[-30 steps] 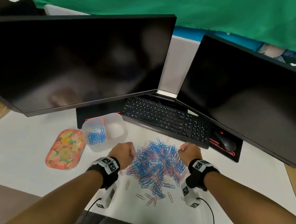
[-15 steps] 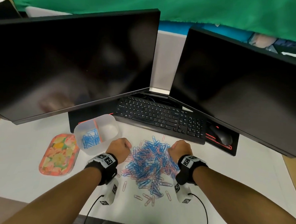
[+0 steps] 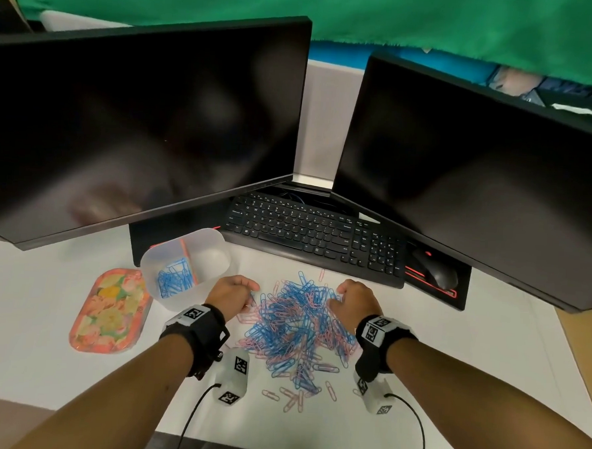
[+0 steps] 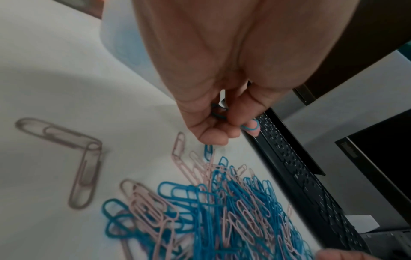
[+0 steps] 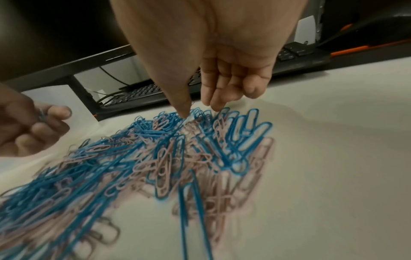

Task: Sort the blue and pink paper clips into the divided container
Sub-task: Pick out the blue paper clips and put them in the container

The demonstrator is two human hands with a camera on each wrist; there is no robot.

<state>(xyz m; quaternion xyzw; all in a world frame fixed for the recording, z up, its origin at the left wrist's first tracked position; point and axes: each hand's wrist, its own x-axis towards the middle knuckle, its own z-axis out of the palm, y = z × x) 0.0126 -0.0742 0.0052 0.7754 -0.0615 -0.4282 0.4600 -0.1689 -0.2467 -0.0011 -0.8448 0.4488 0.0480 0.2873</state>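
Observation:
A heap of blue and pink paper clips [image 3: 296,324] lies on the white desk between my hands. The clear divided container [image 3: 186,265] stands to its upper left, with blue clips [image 3: 175,278] in its left compartment; its right compartment looks bare. My left hand [image 3: 234,293] hovers at the heap's left edge, and in the left wrist view its fingers pinch blue paper clips [image 4: 251,127]. My right hand [image 3: 350,301] hangs over the heap's upper right edge; its thumb and fingertips [image 5: 213,103] point down just above the clips [image 5: 177,149], holding nothing.
A flowered orange tray [image 3: 112,309] lies left of the container. Behind the heap sit a black keyboard [image 3: 316,237] and a mouse [image 3: 437,273], with two dark monitors [image 3: 138,123] above. A few loose pink clips [image 3: 290,395] lie toward the near edge.
Both hands stay at the heap's sides, and the left hand keeps its fingers curled. The camera view has shifted slightly.

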